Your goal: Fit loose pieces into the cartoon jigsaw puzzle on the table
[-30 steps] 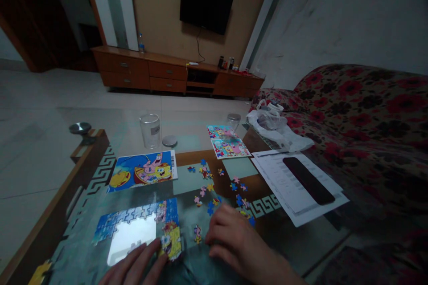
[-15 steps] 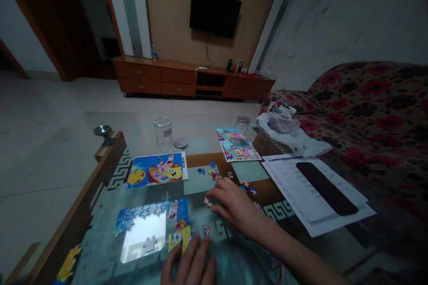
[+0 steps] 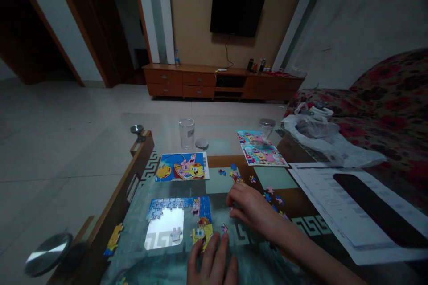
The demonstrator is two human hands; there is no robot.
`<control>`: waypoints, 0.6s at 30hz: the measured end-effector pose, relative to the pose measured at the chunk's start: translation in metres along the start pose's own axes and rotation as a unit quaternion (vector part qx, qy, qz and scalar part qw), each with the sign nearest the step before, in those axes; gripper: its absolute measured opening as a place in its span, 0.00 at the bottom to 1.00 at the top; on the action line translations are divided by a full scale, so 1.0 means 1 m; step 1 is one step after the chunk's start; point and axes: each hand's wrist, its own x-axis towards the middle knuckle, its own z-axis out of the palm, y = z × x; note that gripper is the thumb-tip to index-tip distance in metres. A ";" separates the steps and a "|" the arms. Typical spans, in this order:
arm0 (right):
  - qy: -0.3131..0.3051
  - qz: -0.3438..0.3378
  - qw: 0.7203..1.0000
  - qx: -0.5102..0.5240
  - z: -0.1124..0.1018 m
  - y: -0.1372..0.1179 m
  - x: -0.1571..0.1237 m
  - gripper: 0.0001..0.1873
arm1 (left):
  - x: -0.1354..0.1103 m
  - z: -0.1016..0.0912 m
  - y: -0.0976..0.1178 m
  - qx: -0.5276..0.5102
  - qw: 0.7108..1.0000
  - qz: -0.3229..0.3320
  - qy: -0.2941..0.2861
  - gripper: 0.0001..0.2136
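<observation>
A partly assembled jigsaw puzzle [image 3: 174, 203] lies on the glass table, its blue top rows and right side joined around a gap. My left hand [image 3: 212, 262] rests flat with fingers apart, fingertips at the yellow lower right corner of the puzzle. My right hand [image 3: 249, 207] is to the right of it, thumb and fingers pinched on a small puzzle piece that is mostly hidden. Between the hands lies a loose puzzle piece [image 3: 224, 229]. One grey-looking piece [image 3: 176, 234] sits inside the gap, over a bright reflection.
More loose pieces [image 3: 274, 196] lie beyond and right of my right hand. A picture card [image 3: 182, 167] lies behind the puzzle, with a glass jar [image 3: 187, 133], its lid [image 3: 201, 143] and two picture sheets [image 3: 262, 155] farther back. Papers [image 3: 354, 231] and a phone [image 3: 377, 209] are at right.
The view has swung left, shifting everything rightward in the picture. My right thumb and fingers have closed in on the pink piece between them. My left hand stays by the puzzle's corner.
</observation>
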 end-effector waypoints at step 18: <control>-0.064 0.027 0.990 0.121 -0.007 -0.008 -0.013 0.11 | -0.007 0.022 0.002 0.027 0.996 0.006 0.082 0.04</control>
